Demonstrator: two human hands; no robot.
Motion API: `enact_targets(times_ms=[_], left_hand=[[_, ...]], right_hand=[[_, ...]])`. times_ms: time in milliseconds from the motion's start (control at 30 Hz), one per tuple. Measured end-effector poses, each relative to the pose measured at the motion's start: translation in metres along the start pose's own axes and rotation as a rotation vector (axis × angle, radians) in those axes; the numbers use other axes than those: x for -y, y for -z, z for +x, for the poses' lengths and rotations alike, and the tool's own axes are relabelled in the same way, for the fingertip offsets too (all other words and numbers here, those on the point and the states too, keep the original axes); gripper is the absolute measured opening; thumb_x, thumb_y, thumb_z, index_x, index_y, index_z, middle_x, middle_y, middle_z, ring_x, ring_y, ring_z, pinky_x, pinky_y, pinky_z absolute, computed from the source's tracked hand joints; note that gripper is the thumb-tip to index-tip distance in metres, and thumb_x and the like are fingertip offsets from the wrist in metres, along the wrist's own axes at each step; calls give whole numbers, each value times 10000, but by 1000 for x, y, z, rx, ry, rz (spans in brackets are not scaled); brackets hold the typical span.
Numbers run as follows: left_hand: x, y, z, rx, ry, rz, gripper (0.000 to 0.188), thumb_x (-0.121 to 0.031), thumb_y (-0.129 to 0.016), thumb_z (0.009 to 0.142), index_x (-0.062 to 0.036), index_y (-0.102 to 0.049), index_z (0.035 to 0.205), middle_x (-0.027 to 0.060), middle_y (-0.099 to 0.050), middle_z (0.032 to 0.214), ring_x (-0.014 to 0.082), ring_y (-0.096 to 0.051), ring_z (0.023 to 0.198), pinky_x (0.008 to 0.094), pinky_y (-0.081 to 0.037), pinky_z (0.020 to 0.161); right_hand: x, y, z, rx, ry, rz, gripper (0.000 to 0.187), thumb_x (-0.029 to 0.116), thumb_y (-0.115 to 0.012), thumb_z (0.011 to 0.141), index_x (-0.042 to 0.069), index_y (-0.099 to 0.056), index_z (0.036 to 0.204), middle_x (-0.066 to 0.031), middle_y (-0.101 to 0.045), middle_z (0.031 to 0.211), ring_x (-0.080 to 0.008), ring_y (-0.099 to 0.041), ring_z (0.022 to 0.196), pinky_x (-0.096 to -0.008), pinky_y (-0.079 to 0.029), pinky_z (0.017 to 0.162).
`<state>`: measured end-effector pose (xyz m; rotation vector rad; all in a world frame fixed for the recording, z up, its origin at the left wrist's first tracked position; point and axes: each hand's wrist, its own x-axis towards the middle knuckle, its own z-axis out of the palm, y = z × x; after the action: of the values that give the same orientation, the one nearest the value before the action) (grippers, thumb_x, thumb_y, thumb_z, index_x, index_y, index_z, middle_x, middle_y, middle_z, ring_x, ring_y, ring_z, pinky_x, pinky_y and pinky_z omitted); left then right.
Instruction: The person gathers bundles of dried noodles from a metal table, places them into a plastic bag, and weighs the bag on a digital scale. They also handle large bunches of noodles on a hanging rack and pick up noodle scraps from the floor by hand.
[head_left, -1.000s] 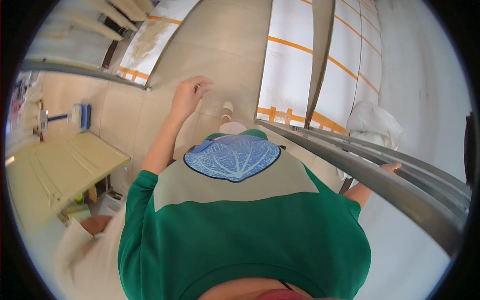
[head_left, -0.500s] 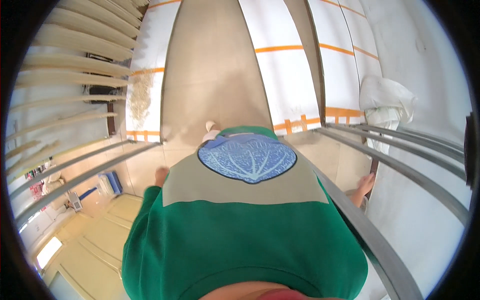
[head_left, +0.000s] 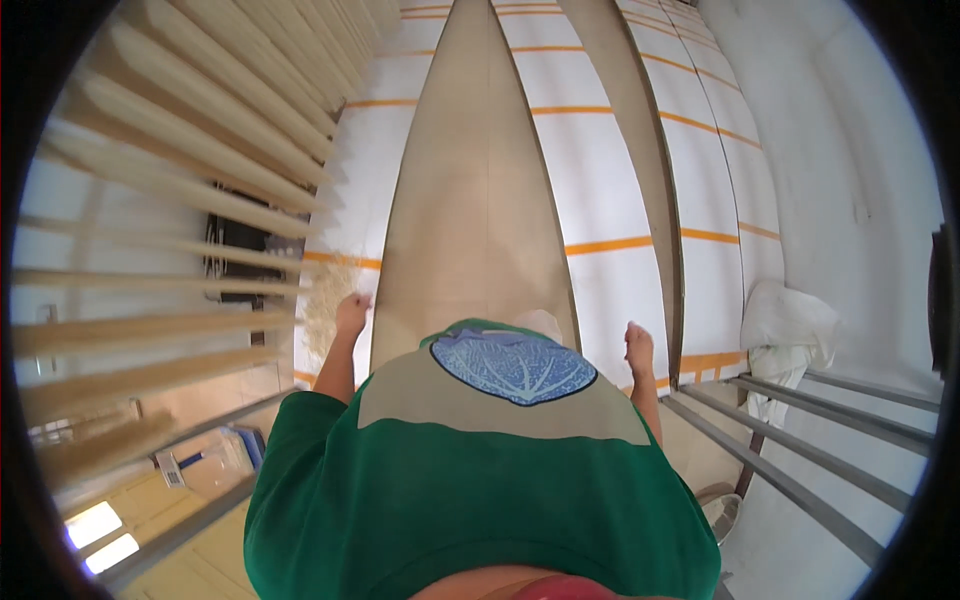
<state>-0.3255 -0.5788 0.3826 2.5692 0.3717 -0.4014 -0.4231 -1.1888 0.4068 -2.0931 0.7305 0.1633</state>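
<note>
From my end, both hands are up in front of the green shirt (head_left: 480, 500), one to each side of the bare floor (head_left: 480, 200). My left hand (head_left: 352, 314) shows against the loose strands (head_left: 325, 315), which lie scattered on the near part of the left strip (head_left: 375, 150); I cannot tell whether it touches them, though I judge it hangs above. My right hand (head_left: 638, 345) shows over the near end of the right strip (head_left: 605, 290), also with no clear contact. The fingers of both look curled in, and I see nothing pinched in either; whether the tips press together is too small to tell.

I read this step as passing between the two strips, with neither hand at work on anything. As I judge it, a grasp from here would call for lowering a hand and spreading its fingers first. On the left, hanging strands (head_left: 160, 61) fill the upper side; on the right, a white sack (head_left: 790, 320) sits beyond the strip, near the metal rails (head_left: 795, 448).
</note>
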Motion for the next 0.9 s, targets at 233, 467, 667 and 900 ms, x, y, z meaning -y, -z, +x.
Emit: enact_targets(times_ms=[233,467,667,900], left_hand=[[-172,5,103,120,-173,-164,363,-329,-501,862,-12,-618,727,124,-599,664,211,-595,671,310,-445,615],[82,-93,144,574,-289,397,320,-294,-442,844,-42,-624,920,193,-613,942,349,-580,889,433,-464,768],[104,-86,105,612,242,286,289,-270,-460,825,-50,-636,886,183,-621,924,338,-591,864,435,-470,751],[59,-101,217,632,247,258,253,-243,-481,803,-59,-649,846,172,-631,904,325,-605,836,436,-478,732]], right_hand=[[7,-7,26,150,-60,-175,483,405,-482,873,29,-558,580,-116,-521,536,-203,-523,543,-350,-409,548],[-35,-31,104,364,-224,-220,186,273,-678,732,104,-660,807,-74,-624,654,-188,-569,522,-326,-481,521],[25,-56,271,294,55,-350,230,267,-669,724,49,-673,796,-118,-656,774,-210,-626,739,-333,-487,694],[177,-135,414,313,240,-93,282,327,-595,807,55,-668,782,-113,-648,744,-211,-619,701,-324,-480,650]])
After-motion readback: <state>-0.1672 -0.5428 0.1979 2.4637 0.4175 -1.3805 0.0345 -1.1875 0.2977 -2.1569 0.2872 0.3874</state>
